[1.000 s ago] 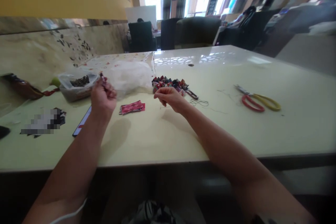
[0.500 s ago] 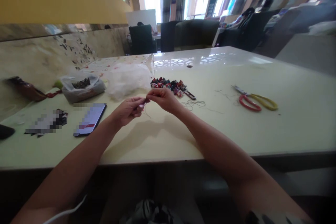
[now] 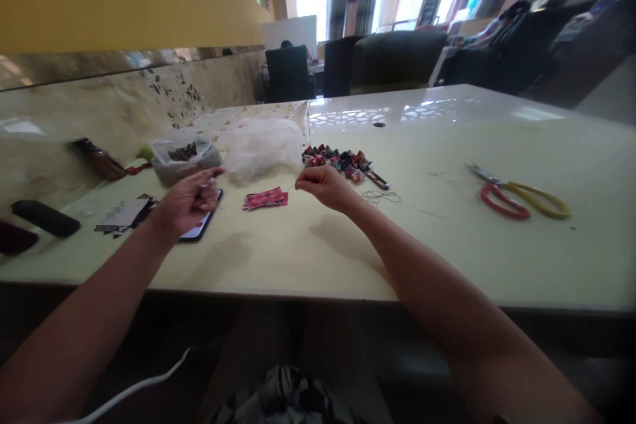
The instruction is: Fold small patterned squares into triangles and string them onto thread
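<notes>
Over the phone, my left hand is closed with its fingers curled round a small piece of fabric, mostly hidden. My right hand is held apart from it, above the middle of the table, with thumb and fingers pinched. A thin line, a needle or thread, sticks out from its fingertips. Between the hands lies a small stack of red patterned fabric pieces. Just beyond my right hand is a pile of small folded fabric pieces in mixed colours, with thread snips beside it.
Loose thread and scissors with red and yellow handles lie to the right. A clear plastic bag and a bag of dark bits stand at the back left. Dark fabric scraps, a black case and a brown bottle-like object are leftward.
My hands have parted: the left has moved left over the phone, while the right stays pinched near the middle. The red fabric stack has come into view. The camera has turned slightly left.
</notes>
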Demonstrator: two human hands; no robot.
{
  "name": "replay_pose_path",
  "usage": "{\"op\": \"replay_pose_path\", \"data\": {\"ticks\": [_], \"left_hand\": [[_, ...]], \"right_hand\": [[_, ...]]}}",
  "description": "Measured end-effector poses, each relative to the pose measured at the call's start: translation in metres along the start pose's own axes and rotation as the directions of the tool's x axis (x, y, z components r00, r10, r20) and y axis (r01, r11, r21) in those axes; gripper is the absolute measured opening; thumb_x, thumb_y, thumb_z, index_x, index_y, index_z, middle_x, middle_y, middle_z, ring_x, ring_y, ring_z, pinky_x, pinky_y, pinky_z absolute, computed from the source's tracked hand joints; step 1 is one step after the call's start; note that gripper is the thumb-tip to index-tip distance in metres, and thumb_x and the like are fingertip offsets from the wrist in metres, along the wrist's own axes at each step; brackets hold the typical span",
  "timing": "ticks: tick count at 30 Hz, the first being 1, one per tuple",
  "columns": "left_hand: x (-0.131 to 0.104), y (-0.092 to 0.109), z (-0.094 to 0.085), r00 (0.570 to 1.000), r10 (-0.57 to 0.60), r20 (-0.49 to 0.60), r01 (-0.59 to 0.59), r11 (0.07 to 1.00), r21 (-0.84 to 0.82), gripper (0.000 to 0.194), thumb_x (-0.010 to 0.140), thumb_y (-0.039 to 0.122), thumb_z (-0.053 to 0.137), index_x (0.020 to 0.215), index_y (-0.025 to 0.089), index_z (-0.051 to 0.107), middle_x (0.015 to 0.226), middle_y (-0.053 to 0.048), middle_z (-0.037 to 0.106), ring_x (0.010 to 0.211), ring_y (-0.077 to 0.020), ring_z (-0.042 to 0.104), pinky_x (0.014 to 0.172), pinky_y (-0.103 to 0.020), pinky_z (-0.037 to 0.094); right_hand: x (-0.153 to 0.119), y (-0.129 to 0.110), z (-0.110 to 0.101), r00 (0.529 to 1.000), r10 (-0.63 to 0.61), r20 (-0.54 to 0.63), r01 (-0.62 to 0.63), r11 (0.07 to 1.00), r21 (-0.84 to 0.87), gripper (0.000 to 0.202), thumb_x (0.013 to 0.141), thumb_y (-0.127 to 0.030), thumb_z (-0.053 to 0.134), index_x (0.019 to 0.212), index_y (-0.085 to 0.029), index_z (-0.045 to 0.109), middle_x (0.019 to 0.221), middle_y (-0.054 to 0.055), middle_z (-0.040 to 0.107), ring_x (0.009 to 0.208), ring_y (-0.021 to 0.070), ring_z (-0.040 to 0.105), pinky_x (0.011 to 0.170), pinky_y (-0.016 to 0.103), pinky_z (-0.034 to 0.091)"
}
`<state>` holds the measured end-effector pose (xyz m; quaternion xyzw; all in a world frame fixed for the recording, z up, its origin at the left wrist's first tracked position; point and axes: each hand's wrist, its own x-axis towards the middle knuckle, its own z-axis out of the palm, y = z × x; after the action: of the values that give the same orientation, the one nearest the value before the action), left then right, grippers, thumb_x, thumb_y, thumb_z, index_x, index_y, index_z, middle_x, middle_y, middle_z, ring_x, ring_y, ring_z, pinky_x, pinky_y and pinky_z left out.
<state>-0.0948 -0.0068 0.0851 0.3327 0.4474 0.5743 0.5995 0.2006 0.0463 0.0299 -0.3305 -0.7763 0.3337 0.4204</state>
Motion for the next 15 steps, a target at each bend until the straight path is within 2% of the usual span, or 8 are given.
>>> {"op": "replay_pose_path", "data": {"ticks": [3,5,7,8,10,12,15], "left_hand": [[-0.013,-0.036,0.034,0.977,-0.148,0.154,0.130,0.984,0.126,0.018,0.089,0.007,0.062,0.103,0.012,0.073,0.056,0.004,0.046,0.039,-0.0029,0.033,0.034,-0.013,0.026],[-0.017,-0.060,0.051,0.923,-0.270,0.274,0.222,0.956,0.193,0.020,0.081,0.012,0.076,0.101,0.012,0.074,0.061,0.003,0.050,0.040,-0.0015,0.032,0.035,-0.013,0.026],[-0.018,-0.074,0.057,0.877,-0.341,0.339,0.273,0.933,0.232,0.017,0.078,0.018,0.082,0.091,0.010,0.073,0.064,0.002,0.052,0.041,-0.0003,0.030,0.036,-0.013,0.027],[-0.018,-0.076,0.056,0.879,-0.335,0.340,0.270,0.936,0.225,0.016,0.078,0.020,0.083,0.085,0.010,0.072,0.063,0.002,0.052,0.041,-0.0003,0.030,0.036,-0.012,0.027],[-0.017,-0.071,0.047,0.923,-0.256,0.287,0.219,0.963,0.156,0.016,0.081,0.019,0.080,0.076,0.010,0.067,0.060,0.002,0.050,0.041,-0.0012,0.032,0.035,-0.012,0.026],[-0.017,-0.053,0.029,0.974,-0.147,0.169,0.140,0.989,0.055,0.015,0.090,0.013,0.068,0.076,0.011,0.064,0.058,0.003,0.047,0.041,-0.0019,0.033,0.035,-0.011,0.025],[-0.021,-0.015,-0.009,0.997,-0.058,-0.044,0.055,0.996,-0.067,0.030,0.102,0.008,0.040,0.080,0.012,0.059,0.055,0.004,0.042,0.039,-0.0019,0.031,0.034,-0.009,0.026]], "right_hand": [[-0.008,-0.012,0.019,0.994,-0.064,0.094,0.061,0.997,0.039,0.022,0.086,-0.035,0.065,0.076,-0.017,0.073,0.071,0.002,0.067,0.067,0.0141,0.055,0.066,0.028,0.040],[-0.011,-0.015,0.024,0.986,-0.101,0.132,0.087,0.990,0.112,0.023,0.086,-0.036,0.067,0.078,-0.017,0.074,0.078,0.003,0.071,0.072,0.0155,0.060,0.069,0.028,0.044],[-0.011,-0.014,0.022,0.984,-0.103,0.143,0.079,0.983,0.164,0.023,0.085,-0.038,0.069,0.078,-0.016,0.074,0.078,0.004,0.071,0.073,0.0149,0.061,0.069,0.028,0.045],[-0.009,-0.011,0.017,0.985,-0.086,0.147,0.061,0.983,0.171,0.024,0.085,-0.038,0.070,0.078,-0.016,0.074,0.075,0.003,0.070,0.070,0.0137,0.059,0.066,0.027,0.044],[-0.005,-0.004,0.003,0.988,-0.009,0.151,-0.016,0.987,0.161,0.023,0.084,-0.038,0.071,0.079,-0.015,0.075,0.067,0.001,0.063,0.060,0.0104,0.051,0.057,0.025,0.039],[-0.001,0.006,-0.014,0.985,0.100,0.140,-0.123,0.979,0.162,0.021,0.084,-0.035,0.071,0.081,-0.015,0.075,0.059,-0.002,0.055,0.052,0.0081,0.042,0.049,0.024,0.032],[0.002,0.019,-0.037,0.976,0.197,0.095,-0.214,0.949,0.232,0.015,0.084,-0.029,0.072,0.079,-0.015,0.074,0.055,-0.003,0.048,0.048,0.0069,0.036,0.044,0.023,0.029]]}}
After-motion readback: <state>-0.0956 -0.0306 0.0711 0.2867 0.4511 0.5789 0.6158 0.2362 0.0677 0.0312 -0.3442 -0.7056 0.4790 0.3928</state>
